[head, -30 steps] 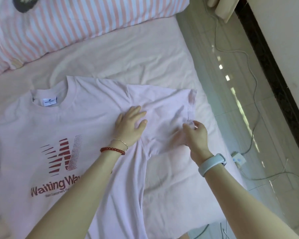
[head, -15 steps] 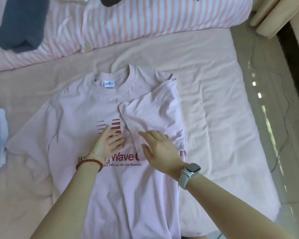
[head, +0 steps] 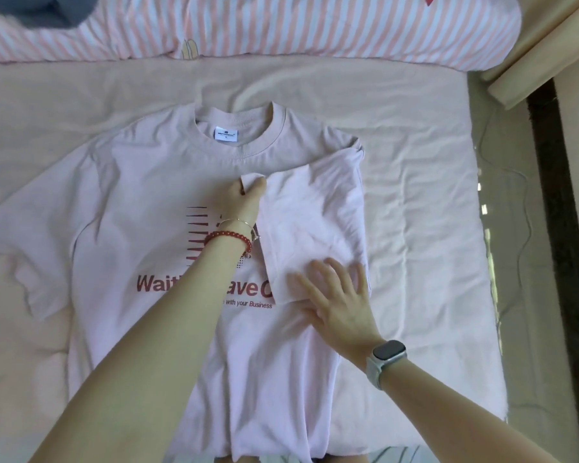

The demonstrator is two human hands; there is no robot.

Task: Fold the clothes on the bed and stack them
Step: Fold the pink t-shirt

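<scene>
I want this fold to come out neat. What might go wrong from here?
The left hand pinches only a corner of the folded-in sleeve, so pulling may drag it crooked. Wrinkles show in the sleeve above the flat right hand and could get pressed in. The other sleeve is not yet folded, so the t-shirt may end lopsided.

A pale pink T-shirt (head: 141, 195) lies face up on the bed, collar toward the striped pillow, a white label showing inside the neck. Dark red print runs across the chest, partly covered. Its right sleeve (head: 311, 222) is folded inward over the front, its corner turned up near the collar; the right side edge is folded in too, running straight down to the hem. The other sleeve lies spread flat, out to the left. The fabric is lightly creased.
</scene>
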